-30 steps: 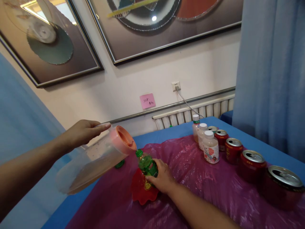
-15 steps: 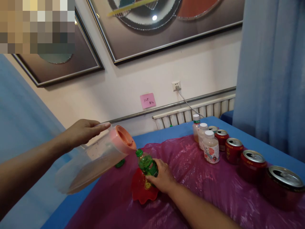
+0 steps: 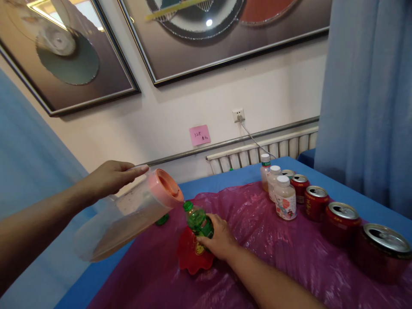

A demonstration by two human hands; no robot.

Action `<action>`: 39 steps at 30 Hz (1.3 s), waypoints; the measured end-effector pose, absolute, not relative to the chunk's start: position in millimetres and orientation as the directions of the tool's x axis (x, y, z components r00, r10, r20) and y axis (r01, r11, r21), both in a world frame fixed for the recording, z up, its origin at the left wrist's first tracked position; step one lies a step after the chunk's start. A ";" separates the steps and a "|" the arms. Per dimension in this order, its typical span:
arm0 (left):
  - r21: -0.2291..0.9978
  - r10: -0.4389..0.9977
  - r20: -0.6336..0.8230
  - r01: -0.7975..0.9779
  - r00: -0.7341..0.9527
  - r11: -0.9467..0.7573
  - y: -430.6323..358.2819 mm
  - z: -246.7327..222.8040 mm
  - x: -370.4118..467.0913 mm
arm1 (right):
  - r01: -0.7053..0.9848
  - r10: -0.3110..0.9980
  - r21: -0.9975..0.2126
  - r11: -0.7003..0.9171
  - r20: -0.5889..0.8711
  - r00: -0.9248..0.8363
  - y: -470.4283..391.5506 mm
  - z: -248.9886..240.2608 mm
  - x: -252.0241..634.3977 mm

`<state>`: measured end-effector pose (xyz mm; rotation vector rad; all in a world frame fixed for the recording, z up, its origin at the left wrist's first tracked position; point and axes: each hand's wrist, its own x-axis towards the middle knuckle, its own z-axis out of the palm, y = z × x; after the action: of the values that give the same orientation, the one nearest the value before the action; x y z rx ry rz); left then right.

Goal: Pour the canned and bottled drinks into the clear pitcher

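Note:
My left hand [image 3: 112,180] grips a translucent plastic pitcher [image 3: 128,219] with an orange lid [image 3: 169,185]. The pitcher lies tilted to the right, brownish liquid along its lower side, its lid end close to the bottle's neck. In my right hand [image 3: 220,238] is a small green plastic bottle [image 3: 198,221], leaning a little left, fingers wrapped round its lower part. Whether liquid runs between the two is not clear. Below the bottle sits a red wavy-edged dish [image 3: 193,264] with a yellow figure. A green round object [image 3: 162,220] lies partly behind the pitcher.
Purple plastic sheeting [image 3: 154,274] covers much of the blue table [image 3: 219,180]. At right stand white-capped bottles [image 3: 286,201] and a line of opened red cans [image 3: 317,204]. A radiator [image 3: 289,143] and framed pictures [image 3: 241,56] are behind, with blue curtains [image 3: 363,94] either side.

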<state>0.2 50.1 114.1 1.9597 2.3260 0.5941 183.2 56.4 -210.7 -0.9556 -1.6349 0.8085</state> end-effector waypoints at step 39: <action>0.239 0.956 0.199 0.957 -0.215 0.166 51.1 114.6 0.6 | 0.194 0.880 -0.860 0.472 0.446 -0.163 57.2 -212.5 181.9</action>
<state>0.6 51.1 114.6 1.9689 2.3999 0.4955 181.9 57.2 -212.5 -0.9408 -1.6481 0.8000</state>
